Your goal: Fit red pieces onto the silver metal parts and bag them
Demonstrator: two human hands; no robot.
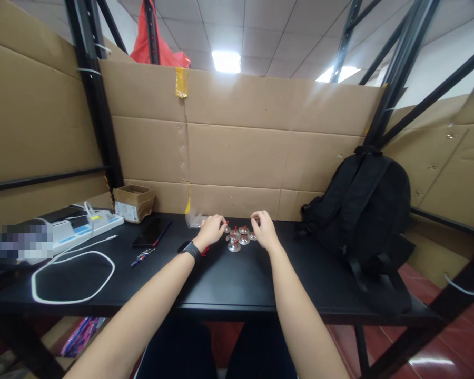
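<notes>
Several small shiny round discs with red tops sit in a loose cluster on the black tabletop, between my two hands. My left hand, with a dark watch on its wrist, is at the cluster's left edge. Its thumb and fingers close on the red top of one disc. At the right edge is my right hand, its fingers bent together above another disc. Whether it grips that disc's top is hidden. Behind my left hand lies a clear plastic container, partly covered. A small red item shows beside my left wrist.
A black backpack leans at the right. On the left are a white power strip, a looped white cable, a dark phone, keys and a small open cardboard box. Cardboard panels wall the back.
</notes>
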